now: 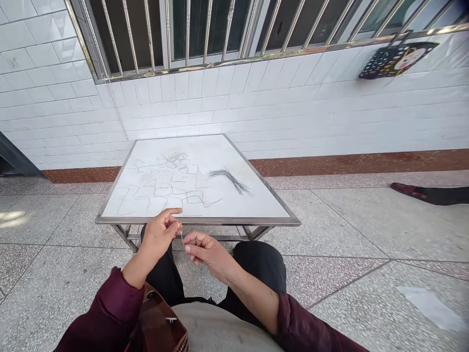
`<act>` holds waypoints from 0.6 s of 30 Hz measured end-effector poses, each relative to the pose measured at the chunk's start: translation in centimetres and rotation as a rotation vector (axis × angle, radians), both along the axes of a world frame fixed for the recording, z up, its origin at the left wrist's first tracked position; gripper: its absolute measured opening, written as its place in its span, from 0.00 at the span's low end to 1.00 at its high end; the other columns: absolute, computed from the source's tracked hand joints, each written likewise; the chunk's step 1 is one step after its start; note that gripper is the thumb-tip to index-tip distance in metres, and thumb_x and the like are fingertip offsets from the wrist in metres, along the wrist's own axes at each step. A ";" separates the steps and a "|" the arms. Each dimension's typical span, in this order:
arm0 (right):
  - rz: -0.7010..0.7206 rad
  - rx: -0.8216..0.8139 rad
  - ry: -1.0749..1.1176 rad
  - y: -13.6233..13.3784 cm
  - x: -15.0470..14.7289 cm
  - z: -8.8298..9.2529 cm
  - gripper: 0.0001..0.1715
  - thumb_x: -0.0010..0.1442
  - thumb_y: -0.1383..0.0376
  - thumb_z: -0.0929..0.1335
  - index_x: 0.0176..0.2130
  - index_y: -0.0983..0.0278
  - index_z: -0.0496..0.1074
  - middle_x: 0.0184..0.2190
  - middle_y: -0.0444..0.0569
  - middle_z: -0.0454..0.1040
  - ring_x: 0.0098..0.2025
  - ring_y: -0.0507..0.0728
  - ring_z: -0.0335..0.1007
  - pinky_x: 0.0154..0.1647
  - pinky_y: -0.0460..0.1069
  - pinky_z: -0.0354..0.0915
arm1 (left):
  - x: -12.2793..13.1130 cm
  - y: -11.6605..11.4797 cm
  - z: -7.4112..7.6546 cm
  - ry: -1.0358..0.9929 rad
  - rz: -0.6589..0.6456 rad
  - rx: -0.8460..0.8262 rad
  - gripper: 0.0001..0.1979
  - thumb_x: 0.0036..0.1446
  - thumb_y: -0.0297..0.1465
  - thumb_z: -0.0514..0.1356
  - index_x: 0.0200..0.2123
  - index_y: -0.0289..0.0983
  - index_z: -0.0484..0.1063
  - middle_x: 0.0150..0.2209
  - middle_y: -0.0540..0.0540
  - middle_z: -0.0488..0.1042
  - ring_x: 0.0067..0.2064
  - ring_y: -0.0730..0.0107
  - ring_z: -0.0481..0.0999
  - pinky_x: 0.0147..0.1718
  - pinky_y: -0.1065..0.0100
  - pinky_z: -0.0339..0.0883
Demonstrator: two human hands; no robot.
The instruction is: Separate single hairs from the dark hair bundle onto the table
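A thin wire (182, 237) runs between my two hands, just in front of the table's near edge. My left hand (161, 232) pinches its upper end between thumb and fingers, with the index finger stretched out over the table edge. Lower and to the right, my right hand (205, 253) grips the wire's other part between thumb and fingertips. On the white-topped table (256, 208) lie many bent, zigzag wires (170, 188), spread over the left and middle. A bundle of straighter dark wires (232, 180) rests on the right side of the tabletop.
Behind the table stands a white tiled wall (205, 107) with a barred window (220, 29). A patterned bag (397, 61) hangs from the bars at right. Another person's foot (414, 191) reaches in from the right. A brown bag (159, 318) sits at my lap.
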State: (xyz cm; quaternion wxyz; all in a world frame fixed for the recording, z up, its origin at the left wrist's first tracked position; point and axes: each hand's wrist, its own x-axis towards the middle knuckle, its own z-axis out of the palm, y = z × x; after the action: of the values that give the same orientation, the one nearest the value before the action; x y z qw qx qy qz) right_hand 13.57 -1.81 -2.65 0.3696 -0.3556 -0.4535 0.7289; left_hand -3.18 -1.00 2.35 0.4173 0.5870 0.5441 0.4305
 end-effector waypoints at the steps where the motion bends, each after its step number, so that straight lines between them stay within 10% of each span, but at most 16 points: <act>1: -0.005 -0.019 0.011 0.1 -0.1 0.1 0.19 0.46 0.56 0.77 0.33 0.64 0.72 0.22 0.38 0.67 0.22 0.46 0.59 0.21 0.43 0.55 | -0.1 0.2 0.3 0.024 -0.027 0.006 0.18 0.55 0.32 0.58 0.50 0.42 0.72 0.33 0.49 0.76 0.31 0.70 0.79 0.30 0.70 0.70; 8: -0.095 -0.115 0.139 0.2 -0.2 -0.4 0.17 0.47 0.58 0.78 0.31 0.65 0.72 0.23 0.39 0.65 0.22 0.45 0.53 0.21 0.42 0.52 | -3.2 1.1 1.7 -0.064 -0.072 -0.032 0.26 0.60 0.44 0.56 0.58 0.38 0.65 0.40 0.41 0.79 0.39 0.63 0.80 0.34 0.66 0.72; 18: -0.176 -0.103 0.168 0.2 -0.3 -0.4 0.18 0.45 0.58 0.78 0.31 0.63 0.72 0.23 0.39 0.63 0.22 0.45 0.53 0.22 0.43 0.52 | -4.4 -0.3 -2.2 -0.453 0.129 -0.130 0.26 0.53 0.43 0.64 0.51 0.34 0.70 0.39 0.40 0.79 0.35 0.68 0.78 0.31 0.70 0.71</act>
State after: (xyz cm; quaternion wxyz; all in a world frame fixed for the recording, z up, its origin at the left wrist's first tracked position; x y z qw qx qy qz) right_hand 13.25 -1.64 -3.04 0.4499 -0.3502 -0.3500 0.7433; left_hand -7.62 -1.33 0.17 0.5375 0.4112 0.4995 0.5409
